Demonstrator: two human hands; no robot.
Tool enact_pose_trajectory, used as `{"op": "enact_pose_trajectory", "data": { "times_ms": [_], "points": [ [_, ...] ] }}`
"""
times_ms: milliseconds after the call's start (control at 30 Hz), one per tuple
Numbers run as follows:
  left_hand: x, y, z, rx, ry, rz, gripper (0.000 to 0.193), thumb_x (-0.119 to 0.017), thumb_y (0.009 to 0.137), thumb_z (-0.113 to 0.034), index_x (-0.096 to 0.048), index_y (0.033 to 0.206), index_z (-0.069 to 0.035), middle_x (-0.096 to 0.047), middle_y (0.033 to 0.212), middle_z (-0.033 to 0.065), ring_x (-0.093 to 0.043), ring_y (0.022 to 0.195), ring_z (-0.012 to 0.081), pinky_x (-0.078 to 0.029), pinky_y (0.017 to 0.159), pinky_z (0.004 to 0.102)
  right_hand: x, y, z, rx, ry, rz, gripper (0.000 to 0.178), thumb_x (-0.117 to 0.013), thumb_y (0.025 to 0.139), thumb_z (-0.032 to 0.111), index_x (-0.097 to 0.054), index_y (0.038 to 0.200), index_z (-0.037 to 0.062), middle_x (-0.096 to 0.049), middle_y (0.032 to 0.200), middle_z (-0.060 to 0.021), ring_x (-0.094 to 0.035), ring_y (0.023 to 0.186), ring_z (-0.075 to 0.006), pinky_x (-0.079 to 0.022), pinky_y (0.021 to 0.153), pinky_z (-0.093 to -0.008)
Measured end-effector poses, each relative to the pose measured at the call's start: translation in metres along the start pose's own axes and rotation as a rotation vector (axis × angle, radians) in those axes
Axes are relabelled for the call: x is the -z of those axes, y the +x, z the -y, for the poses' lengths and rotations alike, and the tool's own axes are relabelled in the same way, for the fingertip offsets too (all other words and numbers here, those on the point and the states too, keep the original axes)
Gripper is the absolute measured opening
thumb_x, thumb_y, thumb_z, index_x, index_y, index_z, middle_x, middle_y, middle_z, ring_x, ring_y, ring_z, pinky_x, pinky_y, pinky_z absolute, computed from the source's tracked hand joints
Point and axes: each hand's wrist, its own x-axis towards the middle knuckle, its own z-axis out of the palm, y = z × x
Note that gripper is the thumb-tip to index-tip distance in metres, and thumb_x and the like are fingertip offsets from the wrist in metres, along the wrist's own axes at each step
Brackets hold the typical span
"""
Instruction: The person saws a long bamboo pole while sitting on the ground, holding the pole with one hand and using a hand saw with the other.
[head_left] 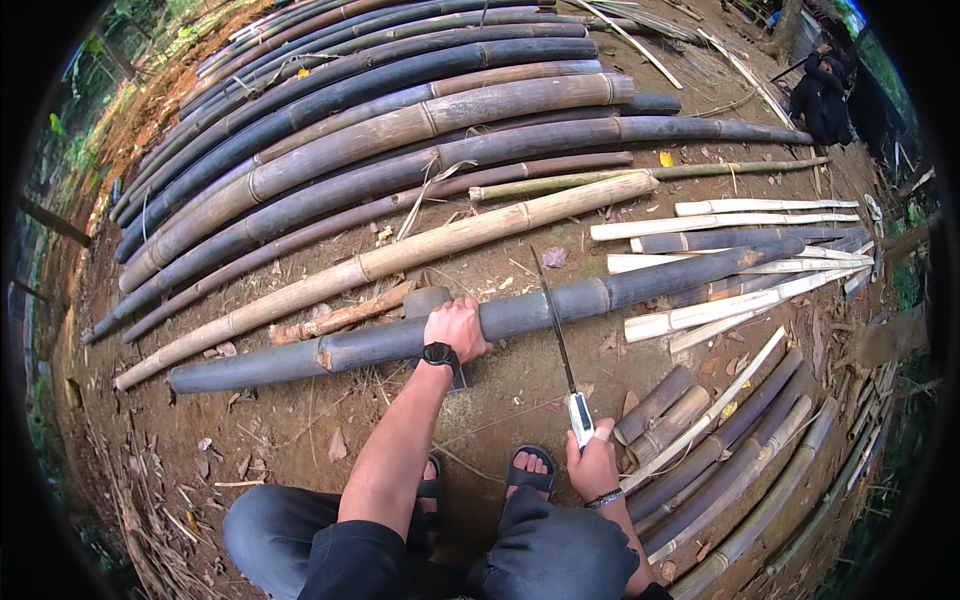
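A long dark bamboo pole lies across the ground in front of me. My left hand, with a black watch at the wrist, is closed over its top near the middle. In my right hand is a hand saw with a white and black handle. Its thin blade points away from me and crosses the pole to the right of my left hand. Whether the teeth bite into the bamboo cannot be made out. A short round piece lies against the pole's far side, beside my left hand.
Beyond lie a pale bamboo pole and a big row of dark poles. Split pale strips fan out at right, with cut lengths nearer me. A person in dark clothes is at the far right.
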Motion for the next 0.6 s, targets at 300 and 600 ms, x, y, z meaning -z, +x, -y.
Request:
{"op": "enact_pose_trajectory", "data": {
  "times_ms": [300, 600],
  "points": [
    [-0.005, -0.004, 0.002, -0.001, 0.005, -0.006, 0.058, -0.085, 0.063, -0.04, -0.062, 0.1, -0.001, -0.07, 0.102, 0.0209, -0.07, 0.096, 0.0329, -0.056, 0.085, 0.0405, 0.001, 0.004, 0.006, -0.033, 0.009, 0.022, 0.041, -0.06, 0.096, 0.023, -0.033, 0.112, -0.0048, -0.062, 0.075, -0.0352, -0.062, 0.074, -0.053, -0.047, 0.059, -0.0589],
    [-0.007, -0.005, 0.001, -0.011, 0.031, -0.028, 0.06, -0.084, 0.064, -0.042, -0.062, 0.101, 0.0, -0.07, 0.104, 0.0201, -0.07, 0.097, 0.0326, -0.056, 0.086, 0.0406, -0.003, 0.001, 0.004, -0.076, 0.016, 0.025, 0.043, -0.061, 0.095, 0.023, -0.033, 0.114, -0.0038, -0.062, 0.075, -0.035, -0.061, 0.074, -0.0534, -0.046, 0.061, -0.0606]
  ]
}}
